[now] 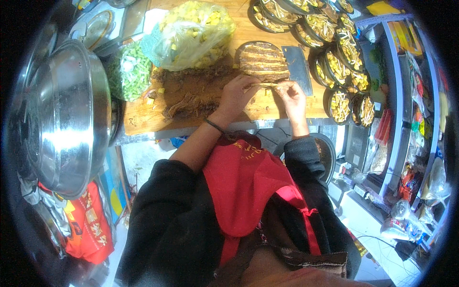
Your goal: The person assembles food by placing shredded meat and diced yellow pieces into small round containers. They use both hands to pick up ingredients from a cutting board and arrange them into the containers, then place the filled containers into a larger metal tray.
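My left hand (235, 97) and my right hand (293, 99) pinch the two ends of a thin, pale yellow-brown strip (264, 84), perhaps a slice of meat, stretched level between them. Just beyond the strip lies a round dark bowl of browned slices (262, 58), set side by side in rows. A dark, flat cleaver-like blade (300, 69) rests to the right of that bowl. Left of my left hand, dark brown pieces of food (189, 98) are heaped on the wooden board (138, 117).
A clear bag of yellow cubes (201, 36) and a bag of chopped green pieces (135, 71) stand at the back left. Several dark bowls of pale strips (340, 105) crowd the right side. A large steel basin (67, 119) stands at the left, and shelves (397, 91) at the right.
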{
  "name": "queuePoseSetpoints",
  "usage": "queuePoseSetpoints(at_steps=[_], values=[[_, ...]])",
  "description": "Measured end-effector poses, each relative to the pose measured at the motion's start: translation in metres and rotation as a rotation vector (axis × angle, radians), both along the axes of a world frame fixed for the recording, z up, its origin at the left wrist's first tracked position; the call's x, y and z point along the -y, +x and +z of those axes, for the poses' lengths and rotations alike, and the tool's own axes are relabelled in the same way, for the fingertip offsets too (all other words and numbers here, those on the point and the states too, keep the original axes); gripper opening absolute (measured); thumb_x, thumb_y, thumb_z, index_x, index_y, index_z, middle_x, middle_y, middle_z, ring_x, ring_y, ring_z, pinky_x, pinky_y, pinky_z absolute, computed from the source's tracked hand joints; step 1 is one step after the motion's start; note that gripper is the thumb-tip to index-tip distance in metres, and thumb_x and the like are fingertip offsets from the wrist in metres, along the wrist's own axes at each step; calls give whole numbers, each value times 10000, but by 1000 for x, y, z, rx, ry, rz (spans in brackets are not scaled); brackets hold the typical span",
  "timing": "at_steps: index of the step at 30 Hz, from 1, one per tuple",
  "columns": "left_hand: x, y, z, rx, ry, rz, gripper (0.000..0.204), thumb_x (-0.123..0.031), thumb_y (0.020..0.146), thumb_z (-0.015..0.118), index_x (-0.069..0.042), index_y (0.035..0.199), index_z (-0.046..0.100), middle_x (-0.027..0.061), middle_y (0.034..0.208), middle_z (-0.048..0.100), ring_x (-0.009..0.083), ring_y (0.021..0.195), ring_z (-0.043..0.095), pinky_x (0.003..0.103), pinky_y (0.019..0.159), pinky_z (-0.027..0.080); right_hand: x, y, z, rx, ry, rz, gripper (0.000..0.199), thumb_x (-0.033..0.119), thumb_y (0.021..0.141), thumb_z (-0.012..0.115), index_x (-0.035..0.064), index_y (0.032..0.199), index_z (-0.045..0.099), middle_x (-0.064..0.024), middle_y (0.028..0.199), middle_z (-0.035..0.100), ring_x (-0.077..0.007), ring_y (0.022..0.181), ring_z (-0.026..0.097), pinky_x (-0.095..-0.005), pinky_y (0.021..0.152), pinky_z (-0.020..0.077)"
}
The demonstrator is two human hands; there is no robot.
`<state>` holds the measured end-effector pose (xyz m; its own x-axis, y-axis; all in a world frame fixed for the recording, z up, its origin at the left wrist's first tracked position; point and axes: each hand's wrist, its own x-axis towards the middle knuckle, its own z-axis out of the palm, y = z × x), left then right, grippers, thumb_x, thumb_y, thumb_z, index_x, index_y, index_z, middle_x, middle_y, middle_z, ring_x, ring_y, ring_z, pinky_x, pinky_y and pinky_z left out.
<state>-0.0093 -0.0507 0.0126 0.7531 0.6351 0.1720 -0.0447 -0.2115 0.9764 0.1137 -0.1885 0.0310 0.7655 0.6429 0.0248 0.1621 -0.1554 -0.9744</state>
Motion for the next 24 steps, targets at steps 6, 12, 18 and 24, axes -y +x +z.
queuePoseSetpoints(at_steps=[6, 12, 18, 24], values=[[3, 4, -1, -63, -140, 71, 133, -108, 776, 693, -28, 844, 611, 68, 814, 628, 144, 755, 605, 270, 693, 487, -6, 2, -7, -81, 62, -85, 138, 3, 820, 648, 11, 953, 612, -14, 877, 624, -68, 808, 561, -201, 730, 458], [0, 7, 1, -33, 83, 113, 127, -101, 764, 688, -35, 816, 592, 77, 761, 576, 195, 669, 576, 304, 621, 472, -10, 0, -10, -29, 16, -191, 173, -8, 806, 657, 10, 972, 616, 16, 799, 593, -51, 726, 521, -176, 681, 431], [-3, 6, -2, -48, 196, 78, 117, -115, 752, 677, -45, 805, 599, 107, 791, 566, 283, 674, 580, 357, 613, 480, -13, -1, -17, 75, 2, -269, 175, 7, 794, 676, 16, 958, 615, 28, 789, 556, -45, 703, 478, -171, 653, 405], [-6, 2, -2, 12, 366, 15, 128, -134, 751, 671, -60, 840, 618, 99, 809, 571, 286, 711, 586, 366, 621, 486, -14, -5, -15, -5, 90, -295, 146, -3, 799, 664, 27, 929, 604, 5, 846, 576, -56, 760, 497, -186, 713, 419]])
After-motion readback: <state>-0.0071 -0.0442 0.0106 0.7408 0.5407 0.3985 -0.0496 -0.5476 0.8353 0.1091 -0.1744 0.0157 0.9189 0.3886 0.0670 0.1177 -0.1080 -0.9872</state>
